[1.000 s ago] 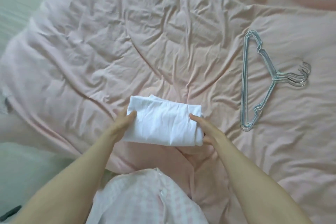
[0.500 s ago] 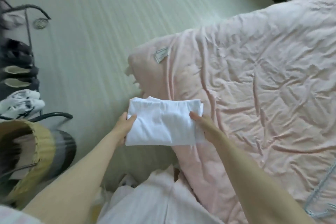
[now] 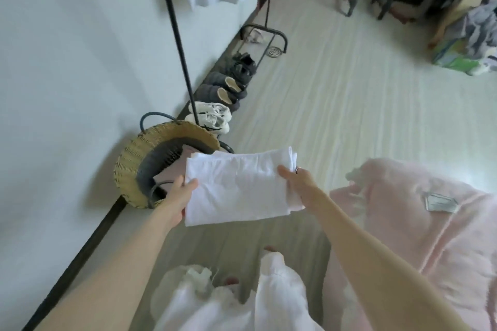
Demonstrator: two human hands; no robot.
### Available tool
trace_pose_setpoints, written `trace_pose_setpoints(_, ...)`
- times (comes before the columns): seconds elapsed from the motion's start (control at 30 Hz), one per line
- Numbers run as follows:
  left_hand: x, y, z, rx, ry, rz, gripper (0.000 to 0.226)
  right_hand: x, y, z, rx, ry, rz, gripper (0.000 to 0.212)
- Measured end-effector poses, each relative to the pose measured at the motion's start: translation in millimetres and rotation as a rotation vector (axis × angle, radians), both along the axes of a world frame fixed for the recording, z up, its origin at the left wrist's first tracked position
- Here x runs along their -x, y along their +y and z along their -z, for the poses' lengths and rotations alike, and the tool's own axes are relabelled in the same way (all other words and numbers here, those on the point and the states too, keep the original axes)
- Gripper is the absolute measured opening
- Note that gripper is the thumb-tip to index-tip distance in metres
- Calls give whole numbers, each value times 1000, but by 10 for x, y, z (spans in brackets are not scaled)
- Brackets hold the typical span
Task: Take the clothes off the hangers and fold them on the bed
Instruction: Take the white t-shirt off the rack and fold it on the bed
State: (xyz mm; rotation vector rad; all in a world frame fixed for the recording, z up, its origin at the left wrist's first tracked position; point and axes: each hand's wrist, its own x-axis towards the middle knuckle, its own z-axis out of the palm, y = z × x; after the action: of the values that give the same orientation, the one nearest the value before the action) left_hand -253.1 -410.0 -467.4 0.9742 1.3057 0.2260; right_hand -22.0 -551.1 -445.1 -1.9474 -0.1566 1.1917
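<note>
I hold the folded white cotton garment (image 3: 236, 187) in the air above the pale floor (image 3: 336, 105), left of the bed with the wrinkled pink cover (image 3: 419, 226). My left hand (image 3: 178, 196) pinches its left edge, thumb on top; my right hand (image 3: 298, 183) has its grip clamped on the right edge, thumb over the cloth and fingers beneath. Just beyond the garment's far-left corner stands a round woven wicker basket with a dark rim (image 3: 150, 161); I cannot tell what it holds. A small white label (image 3: 441, 203) lies on the pink cover, its writing too blurred to read.
</note>
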Motion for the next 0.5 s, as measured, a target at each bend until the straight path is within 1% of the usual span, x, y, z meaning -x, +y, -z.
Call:
trace_pose_setpoints(0.03, 158, 213, 27, 6, 4, -98, 49, 53, 421, 9, 3, 3, -82, 39)
trace_pose_setpoints(0.1, 228, 351, 39, -9, 24, -172, 42, 68, 764, 0, -11, -3, -150, 31)
trace_pose_setpoints(0.13, 325, 513, 80, -9, 27, -239, 38, 94, 1090, 33, -14, 9, -205, 27)
trace_pose_setpoints(0.2, 461, 819, 163, -19, 51, -343, 30, 142, 1685, 112, -10, -11, -308, 29)
trace_pose_setpoints(0.23, 510, 958, 204, -26, 63, -370, 28, 162, 1943, 167, -11, -26, -346, 33)
trace_pose_setpoints(0.3, 586, 1306, 327, -38, 94, -441, 30, 223, 2523, 341, -3, -32, -432, 41)
trace_pose_setpoints(0.37, 631, 1590, 480, -61, 178, -488, 33, 294, 2949, 504, 27, -38, -499, 39)
trace_pose_setpoints(0.4, 662, 1785, 650, -44, 225, -538, 32, 330, 3262, 699, 59, -30, -564, 35)
trace_pose_setpoints(0.47, 682, 1983, 778, -46, 285, -518, 29, 365, 3502, 824, 83, -11, -603, 32)
trace_pose_setpoints(0.5, 710, 2161, 942, -30, 307, -540, 29, 387, 3748, 1010, 86, 13, -627, 32)
